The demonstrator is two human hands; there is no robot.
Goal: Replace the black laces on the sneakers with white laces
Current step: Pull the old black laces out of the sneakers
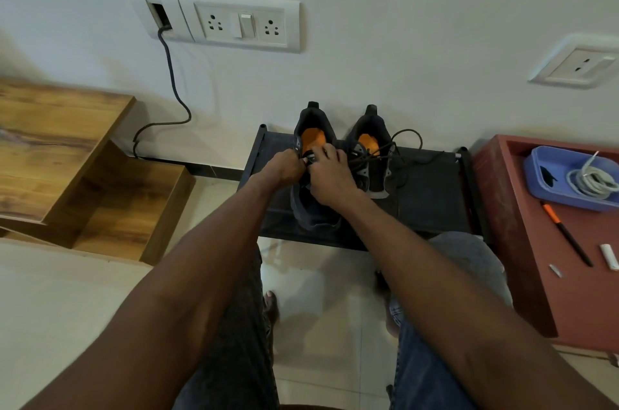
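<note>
Two dark sneakers with orange insoles side by side on a low black rack (432, 195) against the wall, toes toward the camera. Left sneaker (310, 208): both hands at the tongue and upper eyelets. Left hand (284, 168) curled, fingertips pinched on something small at the top of the tongue; probably the black lace, too small and blurred to confirm. Right hand (330, 180) laid over the midfoot, fingers bent down onto the tongue area, touching the left hand's fingertips; what it grips, cannot tell. Right sneaker (373, 165): black lace (407, 141) loose, looping out past the collar and trailing across the rack surface. White laces: cannot pick out for sure.

Red counter (522, 242) just right of the rack, carrying a blue tray (539, 175) with a coiled white cord (591, 180), an orange-and-black pen (566, 233), a small white cap-like piece (609, 255) and a small silvery bit (556, 270). Wooden stepped shelf (83, 155) to the left. Wall socket panel (241, 22) above, grey cable (170, 74) hanging from it to the floor. Knees in jeans below the forearms, tiled floor (50, 309).
</note>
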